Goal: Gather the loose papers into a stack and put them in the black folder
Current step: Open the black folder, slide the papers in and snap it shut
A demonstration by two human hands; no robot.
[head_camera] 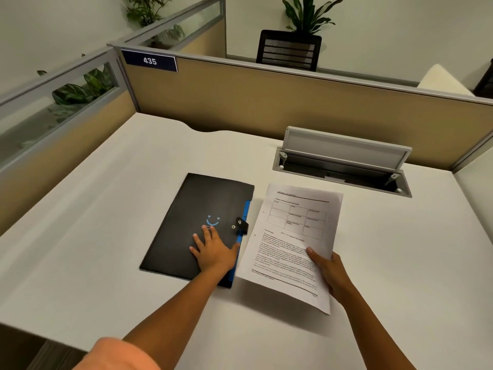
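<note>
Left hand point(213, 251): fingers spread, flat on closed black folder point(186, 236), on desk point(93, 249). Right hand point(329, 268): gripping papers point(290, 241) by near edge, just beside folder.

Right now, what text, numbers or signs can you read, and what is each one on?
"435": white digits on the dark blue sign on the partition.
Black folder: a blue smiley mark, no words.
Papers in the right hand: printed table and paragraphs, too small and blurred to read.
</note>
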